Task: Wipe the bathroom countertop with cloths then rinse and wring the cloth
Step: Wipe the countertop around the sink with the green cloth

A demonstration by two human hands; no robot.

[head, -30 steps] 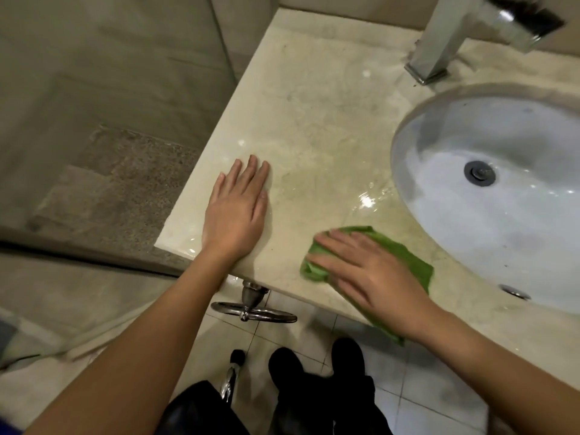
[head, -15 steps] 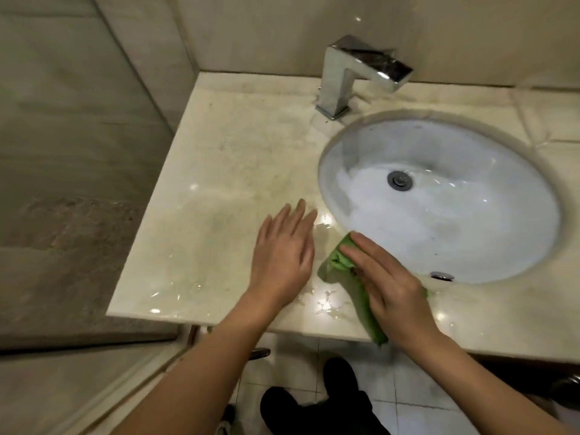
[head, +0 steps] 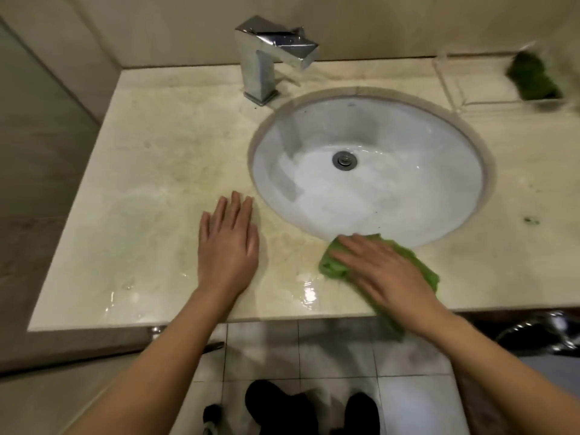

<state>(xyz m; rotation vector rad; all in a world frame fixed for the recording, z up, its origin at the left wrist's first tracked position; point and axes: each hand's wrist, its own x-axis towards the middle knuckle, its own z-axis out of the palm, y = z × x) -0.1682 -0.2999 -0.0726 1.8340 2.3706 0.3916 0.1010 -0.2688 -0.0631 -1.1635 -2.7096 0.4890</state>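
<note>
A beige marble countertop [head: 150, 171] holds an oval white sink [head: 408, 171] with a square chrome faucet [head: 266, 58] behind it. My right hand [head: 386, 271] presses flat on a green cloth [head: 420, 265] at the counter's front edge, just below the sink rim; part of the cloth hangs over the edge. My left hand [head: 229, 246] lies flat on the wet counter left of the sink, fingers slightly apart, holding nothing. Water shines on the front strip of the counter.
A clear tray [head: 470, 86] at the back right holds a dark green scrubber [head: 533, 80]. A wall closes the counter's left side and back. Below are white floor tiles and my black shoes [head: 279, 409]. A chrome fitting [head: 552, 331] shows under the counter at right.
My right hand has slid the green cloth rightward along the front edge below the sink. My left hand has shifted right too. The view has swung right, revealing the tray.
</note>
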